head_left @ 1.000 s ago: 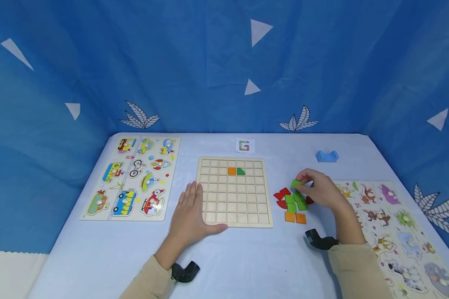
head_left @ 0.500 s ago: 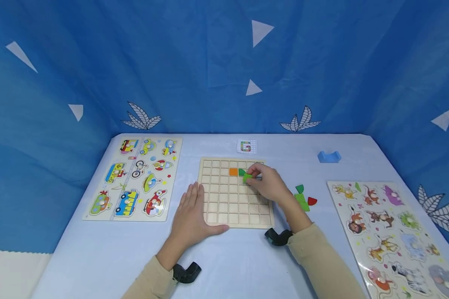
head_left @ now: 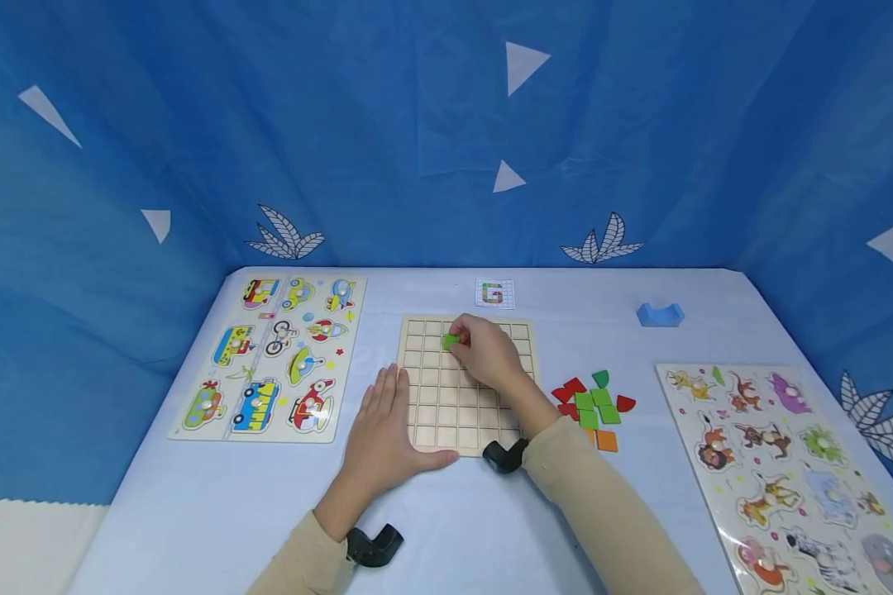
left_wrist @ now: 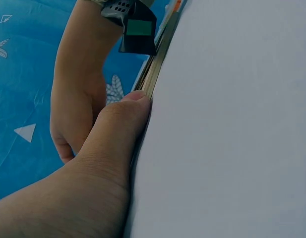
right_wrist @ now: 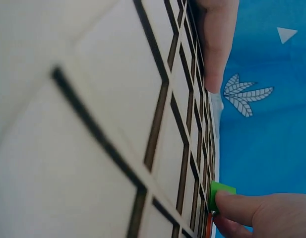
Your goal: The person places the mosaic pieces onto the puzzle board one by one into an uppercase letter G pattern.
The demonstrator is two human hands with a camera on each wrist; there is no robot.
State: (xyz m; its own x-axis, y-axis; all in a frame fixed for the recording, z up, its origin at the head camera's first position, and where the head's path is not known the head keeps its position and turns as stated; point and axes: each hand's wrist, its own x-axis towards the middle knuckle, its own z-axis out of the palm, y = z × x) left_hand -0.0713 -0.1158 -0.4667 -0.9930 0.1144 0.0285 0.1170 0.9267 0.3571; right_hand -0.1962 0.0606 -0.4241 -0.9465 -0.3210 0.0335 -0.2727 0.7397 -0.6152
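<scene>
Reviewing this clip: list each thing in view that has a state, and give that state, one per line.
Small green square tile: pinched by the right hand, at the grid board's second row.
Wooden grid board: flat on the table, most cells bare.
Right hand: over the board, pinches the tile.
Left hand: fingers straight, rests against the board's left edge.
Loose coloured tiles: heaped right of the board, untouched.

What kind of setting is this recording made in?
Probably a staged tabletop set for children's puzzles: a blue cloth backdrop, a wooden grid board, and peg puzzles of vehicles and animals.
</scene>
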